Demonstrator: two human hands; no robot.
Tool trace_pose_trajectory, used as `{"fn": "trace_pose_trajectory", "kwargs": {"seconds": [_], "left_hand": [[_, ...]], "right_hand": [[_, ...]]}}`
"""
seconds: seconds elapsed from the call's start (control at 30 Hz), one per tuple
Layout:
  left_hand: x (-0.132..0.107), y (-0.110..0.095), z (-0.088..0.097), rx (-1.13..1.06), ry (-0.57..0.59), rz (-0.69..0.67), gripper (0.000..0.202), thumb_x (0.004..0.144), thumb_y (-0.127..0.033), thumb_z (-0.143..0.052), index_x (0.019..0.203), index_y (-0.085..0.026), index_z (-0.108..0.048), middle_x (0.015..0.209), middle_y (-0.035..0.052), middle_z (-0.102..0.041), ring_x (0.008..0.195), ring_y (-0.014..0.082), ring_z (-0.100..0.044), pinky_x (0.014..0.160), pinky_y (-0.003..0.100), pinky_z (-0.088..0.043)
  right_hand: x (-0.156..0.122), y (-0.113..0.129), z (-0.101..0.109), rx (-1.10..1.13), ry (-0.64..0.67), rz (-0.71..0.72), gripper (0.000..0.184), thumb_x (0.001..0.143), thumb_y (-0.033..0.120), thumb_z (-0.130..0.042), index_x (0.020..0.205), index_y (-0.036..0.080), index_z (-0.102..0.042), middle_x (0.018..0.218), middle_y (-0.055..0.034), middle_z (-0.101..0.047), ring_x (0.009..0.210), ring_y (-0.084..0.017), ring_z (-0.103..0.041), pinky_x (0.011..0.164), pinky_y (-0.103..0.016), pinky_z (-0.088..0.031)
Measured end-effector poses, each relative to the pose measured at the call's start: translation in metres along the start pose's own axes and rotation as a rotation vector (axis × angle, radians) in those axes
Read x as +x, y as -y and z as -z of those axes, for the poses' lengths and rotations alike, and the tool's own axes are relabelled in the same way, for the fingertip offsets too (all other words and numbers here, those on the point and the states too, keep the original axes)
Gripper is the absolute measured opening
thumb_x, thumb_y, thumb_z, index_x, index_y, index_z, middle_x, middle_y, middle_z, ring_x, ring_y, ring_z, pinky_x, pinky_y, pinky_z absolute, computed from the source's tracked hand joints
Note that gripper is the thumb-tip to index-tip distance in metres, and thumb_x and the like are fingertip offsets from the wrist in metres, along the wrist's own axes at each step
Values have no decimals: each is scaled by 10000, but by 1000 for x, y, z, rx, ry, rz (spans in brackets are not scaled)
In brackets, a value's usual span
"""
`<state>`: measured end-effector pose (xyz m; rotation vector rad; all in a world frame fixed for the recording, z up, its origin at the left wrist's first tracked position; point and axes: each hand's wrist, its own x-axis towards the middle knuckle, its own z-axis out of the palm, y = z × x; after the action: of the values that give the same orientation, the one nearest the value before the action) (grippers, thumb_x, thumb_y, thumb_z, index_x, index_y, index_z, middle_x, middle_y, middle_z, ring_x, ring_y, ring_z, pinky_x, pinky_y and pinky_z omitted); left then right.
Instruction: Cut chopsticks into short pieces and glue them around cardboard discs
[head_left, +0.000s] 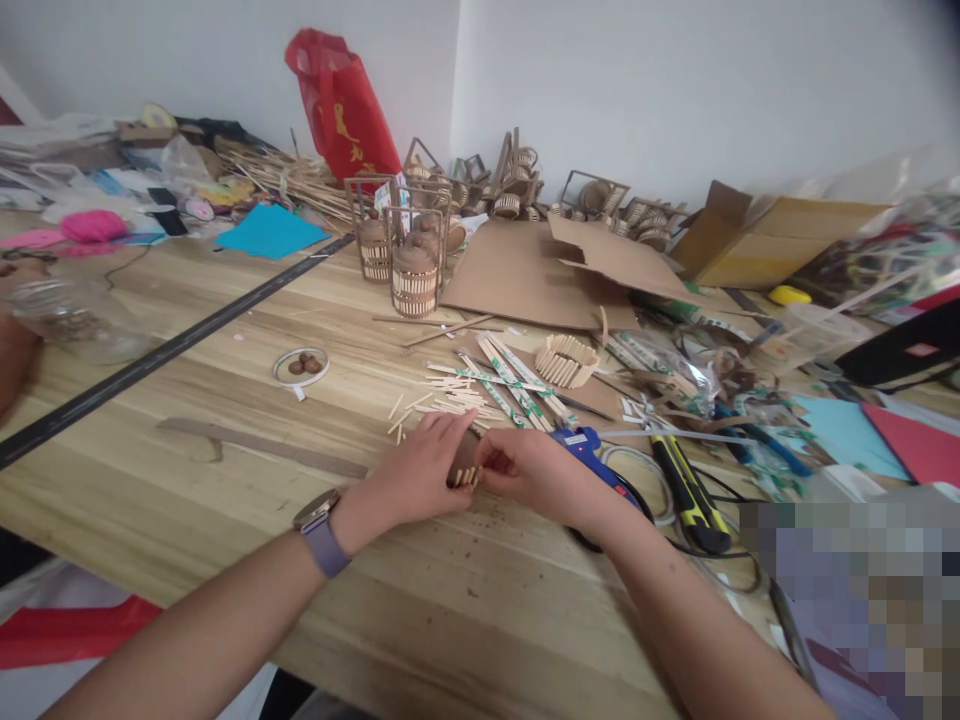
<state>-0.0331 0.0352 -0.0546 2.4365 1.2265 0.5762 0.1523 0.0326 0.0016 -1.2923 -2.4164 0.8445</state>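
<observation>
My left hand (420, 470) and my right hand (529, 470) meet over the wooden table (225, 520), both closed on a small row of short wooden sticks (465, 476) held between their fingertips. My left wrist wears a watch (321, 528). Just beyond my hands lies a loose pile of cut sticks and wrapped chopsticks (487, 392). A blue glue gun (589, 450) lies right beside my right hand.
A half-built ring of sticks (566, 360), small stick lanterns (412, 275), cardboard sheets (525, 275), a yellow-black utility knife (690, 495), a long black ruler (165, 350), a tape roll (300, 366), a glass jar (71, 318) and a red bag (341, 105) crowd the table. A pixelated patch covers the lower right.
</observation>
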Motion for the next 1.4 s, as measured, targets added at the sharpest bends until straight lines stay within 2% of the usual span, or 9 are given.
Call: {"fn": "trace_pose_trajectory", "kwargs": {"seconds": [0.27,0.4,0.8,1.13,1.27,1.4], "left_hand": [[0,1,-1,-5,-10,-9,839,681,-225,-644,1432,-179,-273,1381,142,-482,1293,330,-403,1067,513,-363],[0,0,-1,4,-14,-18,827,677,-222,-643,1423,-153,-292,1370,148,-492,1279,330,-416,1068,502,-370],[0,-2,0,1,-16,-26,821,662,-224,-650,1408,-182,-311,1359,137,-503,1279,336,-422,1070,511,-367],[2,-6,-7,7,-71,-8,802,657,-210,-639,1392,-163,-321,1344,139,-512,1255,323,-440,1078,498,-356],[2,-7,-8,5,-72,1,781,672,-209,-631,1390,-179,-327,1341,125,-513,1249,318,-435,1070,488,-365],[1,-7,-9,23,-75,6,782,682,-225,-634,1397,-171,-323,1334,128,-515,1238,323,-430,1062,489,-372]], "right_hand": [[1,2,-5,-28,-17,20,157,766,16,-571,748,171,-585,697,22,-602,606,-109,-506,572,-201,-345],[0,4,-5,-39,-2,37,155,796,15,-567,781,169,-581,735,8,-614,639,-119,-529,599,-208,-366],[-1,3,-6,-79,28,34,120,837,37,-542,839,156,-564,820,-38,-646,723,-154,-578,658,-240,-393],[0,1,-7,-93,13,63,128,822,42,-544,811,169,-550,807,-23,-633,710,-143,-557,647,-234,-384],[-2,0,-4,-89,-18,44,135,800,42,-567,813,176,-576,756,0,-627,654,-127,-547,607,-219,-377],[-11,-4,9,-65,-142,-3,76,843,139,-577,896,188,-600,739,9,-639,632,-129,-565,591,-217,-398]]}}
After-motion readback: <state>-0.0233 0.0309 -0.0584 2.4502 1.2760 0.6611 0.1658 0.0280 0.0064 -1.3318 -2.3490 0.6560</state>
